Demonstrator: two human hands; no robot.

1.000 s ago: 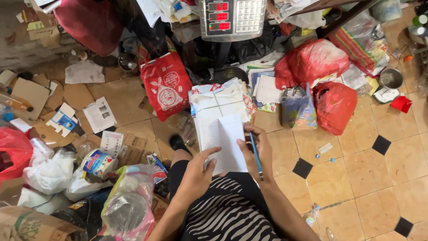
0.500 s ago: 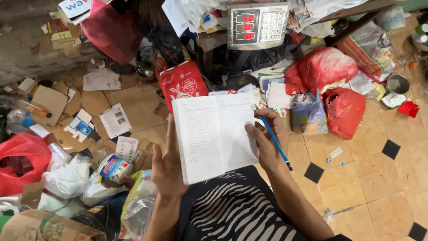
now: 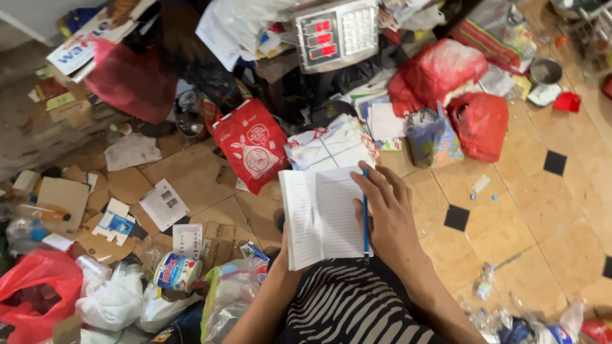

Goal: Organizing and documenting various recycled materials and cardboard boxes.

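An open lined notebook (image 3: 319,216) rests over my lap, above my striped black-and-white clothing. My right hand (image 3: 390,213) lies flat on its right page with a blue pen (image 3: 365,216) under the fingers, pointing along the page edge. My left hand (image 3: 282,253) is mostly hidden beneath the notebook's lower left corner and supports it from below; only the wrist and forearm show.
A digital scale (image 3: 338,32) with red digits stands ahead. Red plastic bags (image 3: 475,121), a red printed pouch (image 3: 252,143), paper stacks (image 3: 331,143), flattened cardboard (image 3: 60,197) and mixed scrap cover the floor to the left. Tan tiles with black diamonds (image 3: 456,218) lie to the right.
The notebook has come down from being held up open before me to my lap. My right hand shifted from its right edge onto the page, the pen with it.
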